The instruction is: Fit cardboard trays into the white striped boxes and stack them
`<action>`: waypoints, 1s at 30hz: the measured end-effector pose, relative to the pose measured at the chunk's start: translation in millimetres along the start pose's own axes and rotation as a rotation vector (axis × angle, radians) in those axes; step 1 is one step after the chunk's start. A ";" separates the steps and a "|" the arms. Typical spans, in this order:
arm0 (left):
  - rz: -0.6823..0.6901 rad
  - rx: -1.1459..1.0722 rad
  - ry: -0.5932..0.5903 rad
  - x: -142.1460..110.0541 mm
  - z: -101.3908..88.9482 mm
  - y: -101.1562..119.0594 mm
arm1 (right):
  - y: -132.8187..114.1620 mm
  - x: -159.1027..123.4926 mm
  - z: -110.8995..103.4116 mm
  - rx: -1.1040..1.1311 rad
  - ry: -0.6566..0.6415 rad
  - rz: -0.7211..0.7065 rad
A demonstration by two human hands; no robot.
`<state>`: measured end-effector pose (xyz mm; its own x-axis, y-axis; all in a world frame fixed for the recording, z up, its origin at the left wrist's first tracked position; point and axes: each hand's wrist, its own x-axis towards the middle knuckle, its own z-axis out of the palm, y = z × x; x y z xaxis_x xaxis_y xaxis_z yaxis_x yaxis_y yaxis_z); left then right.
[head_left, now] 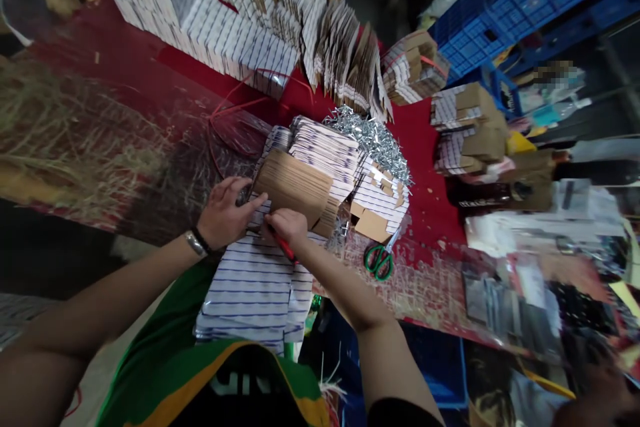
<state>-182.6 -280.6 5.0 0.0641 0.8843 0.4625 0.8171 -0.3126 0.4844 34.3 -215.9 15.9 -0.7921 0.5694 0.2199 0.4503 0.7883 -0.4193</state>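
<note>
My left hand [225,213] lies with fingers apart on the edge of a stack of white packets with blue stripes [255,287], close to my right hand [287,227]. That right hand grips a red-handled tool [285,247], whose tip is hidden by my fingers. Just beyond my hands sits a pile of brown cardboard sheets [293,187] on more striped packets [325,153]. Green-handled scissors [379,261] lie to the right of my right hand on the red-covered table [425,213].
Silver metal clips [370,137] are heaped behind the stack. Long rows of striped packets [225,33] and strapped bundles [413,67] line the far side. Loose red strap [235,113] and straw-like fibres [75,140] lie left. Blue plastic crates [500,13] stand at the upper right.
</note>
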 end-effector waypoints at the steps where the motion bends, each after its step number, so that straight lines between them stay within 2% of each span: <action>1: 0.009 -0.013 0.025 -0.9 -2.2 1.7 | -1.9 -0.2 -8.9 0.089 0.137 0.071; 4: 0.070 -0.136 0.072 -10.2 -11.7 9.6 | -1.1 -0.4 -50.6 0.436 0.644 0.298; 5: 0.093 -0.216 0.070 -15.8 -15.5 12.6 | 1.3 0.1 -65.8 0.544 0.734 0.365; 6: 0.108 -0.314 0.063 -22.5 -19.5 15.2 | 4.2 0.9 -79.1 0.628 0.743 0.414; 7: 0.106 -0.425 0.055 -29.5 -23.7 17.0 | 6.9 2.0 -88.8 0.682 0.672 0.428; 9: 0.074 -0.646 0.011 -41.9 -33.0 17.1 | 10.2 4.1 -93.4 0.690 0.391 0.327; 11: 0.027 -0.812 -0.131 -47.9 -42.4 12.1 | 9.5 5.2 -77.7 0.565 0.152 0.129; 13: -0.011 -0.879 -0.288 -44.9 -48.8 4.3 | 6.6 4.5 -49.4 0.352 0.040 -0.021; 14: -0.024 -0.848 -0.305 -40.2 -49.8 0.6 | 5.4 3.7 -34.7 0.239 0.003 -0.059; 15: -0.036 -0.773 -0.272 -34.0 -49.0 -2.7 | 4.6 2.7 -21.4 0.136 -0.031 -0.080; 17: -0.040 -0.512 -0.152 -19.6 -41.3 -6.9 | 4.7 1.3 -3.0 -0.015 -0.097 -0.098; 19: -0.006 -0.232 -0.096 -6.8 -27.8 -8.5 | 6.4 1.1 4.6 -0.101 -0.124 -0.101; 21: 0.037 -0.050 -0.108 0.6 -13.1 -8.7 | 8.1 1.7 6.5 -0.150 -0.123 -0.112; 25: 0.058 0.051 -0.048 1.7 5.2 -7.2 | 6.9 2.4 12.3 -0.143 -0.139 -0.125; 27: 0.036 0.028 -0.020 0.2 7.1 -5.2 | 4.6 1.5 11.5 -0.055 0.009 -0.078; 30: 0.008 -0.029 0.040 -3.0 4.2 1.6 | 3.8 -1.5 -14.5 0.212 0.505 0.090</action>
<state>-179.0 -282.3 1.3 0.0476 0.8672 0.4957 0.7999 -0.3303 0.5011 43.2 -210.3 26.7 -0.4348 0.7144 0.5483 0.3730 0.6971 -0.6124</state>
